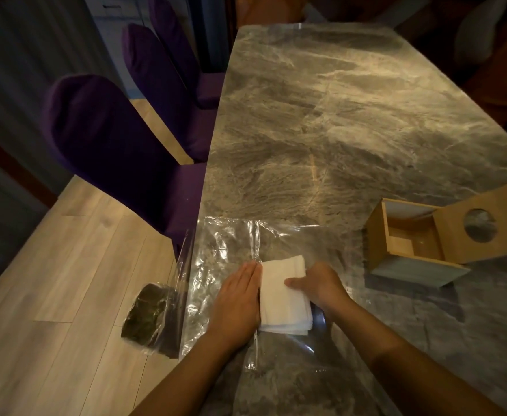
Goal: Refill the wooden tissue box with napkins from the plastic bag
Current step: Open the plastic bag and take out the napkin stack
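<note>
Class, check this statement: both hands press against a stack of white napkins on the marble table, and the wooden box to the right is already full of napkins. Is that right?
One detail is wrong. The head view shows the wooden box open and empty. The rest holds: the left hand and right hand press against the stack of white napkins on the marble table.

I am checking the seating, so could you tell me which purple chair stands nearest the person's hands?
The big purple chair at front left; the other two stand farther back.
</note>
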A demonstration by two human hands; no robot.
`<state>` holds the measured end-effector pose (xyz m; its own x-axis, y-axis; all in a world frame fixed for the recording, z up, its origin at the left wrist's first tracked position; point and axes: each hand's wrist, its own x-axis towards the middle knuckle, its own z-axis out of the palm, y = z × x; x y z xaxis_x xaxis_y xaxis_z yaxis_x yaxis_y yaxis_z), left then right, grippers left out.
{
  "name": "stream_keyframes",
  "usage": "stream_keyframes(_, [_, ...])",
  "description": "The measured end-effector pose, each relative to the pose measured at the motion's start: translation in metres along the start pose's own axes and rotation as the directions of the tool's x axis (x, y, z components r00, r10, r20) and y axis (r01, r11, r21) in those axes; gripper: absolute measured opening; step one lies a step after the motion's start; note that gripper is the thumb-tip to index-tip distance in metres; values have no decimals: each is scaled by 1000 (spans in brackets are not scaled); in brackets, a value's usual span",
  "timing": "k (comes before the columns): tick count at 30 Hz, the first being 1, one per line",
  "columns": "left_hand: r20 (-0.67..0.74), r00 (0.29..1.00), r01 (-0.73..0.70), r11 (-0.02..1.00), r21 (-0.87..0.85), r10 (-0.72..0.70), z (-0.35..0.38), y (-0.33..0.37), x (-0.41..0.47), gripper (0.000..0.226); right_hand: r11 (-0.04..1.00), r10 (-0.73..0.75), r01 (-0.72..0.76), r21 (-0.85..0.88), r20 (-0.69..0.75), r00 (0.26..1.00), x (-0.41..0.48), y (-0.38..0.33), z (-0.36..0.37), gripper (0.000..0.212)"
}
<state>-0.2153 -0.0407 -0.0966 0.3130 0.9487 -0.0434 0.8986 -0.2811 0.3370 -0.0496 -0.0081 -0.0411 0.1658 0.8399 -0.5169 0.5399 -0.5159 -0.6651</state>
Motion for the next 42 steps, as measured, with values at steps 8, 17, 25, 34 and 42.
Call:
stream_keyframes(8, [33,999,36,999,21,-37,-10,7,0,66,964,14,-34,263,74,997,-7,5,-21,30])
stream_keyframes(17, [86,991,76,964,253,-101,-16,35,12,59,919,-157,216,331,-195,968,-32,-2,-97,28])
stream_keyframes(25, [163,955,184,927,326,-247,-33,63,52,54,862,-245,279,423,-133,960,-40,-11,-112,22])
stream_keyframes(34, [106,956,216,902,375,-273,-41,62,61,48,773,-522,535,342,-136,842,-54,-31,-124,23])
stream_keyframes(42, [123,948,315,797,-516,-295,-66,54,69,25,808,-575,531,254,145,805,-59,-35,-141,19])
